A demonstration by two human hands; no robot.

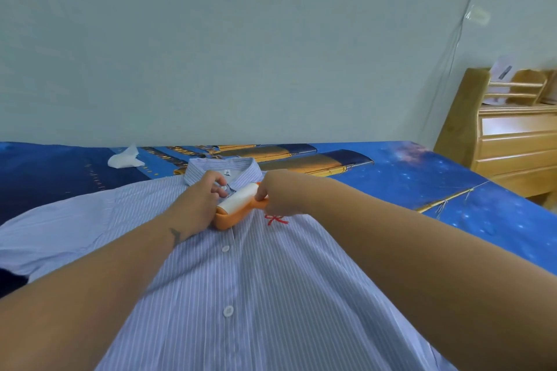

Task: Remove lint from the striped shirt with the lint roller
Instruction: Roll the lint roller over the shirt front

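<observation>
A light blue shirt [241,289] with thin white stripes lies flat on the bed, buttoned, collar away from me. A small red bow is stitched on its chest. The lint roller [238,205], white roll in an orange frame, rests on the shirt just below the collar. My right hand [280,193] grips its orange handle. My left hand [202,199] presses on the placket beside the roll, fingers pinching the fabric at the top button.
The bed carries a blue sheet [422,178] printed with a ship and stars. A crumpled white tissue [125,158] lies at the back left near the wall. A wooden headboard with drawers [512,141] stands at the right.
</observation>
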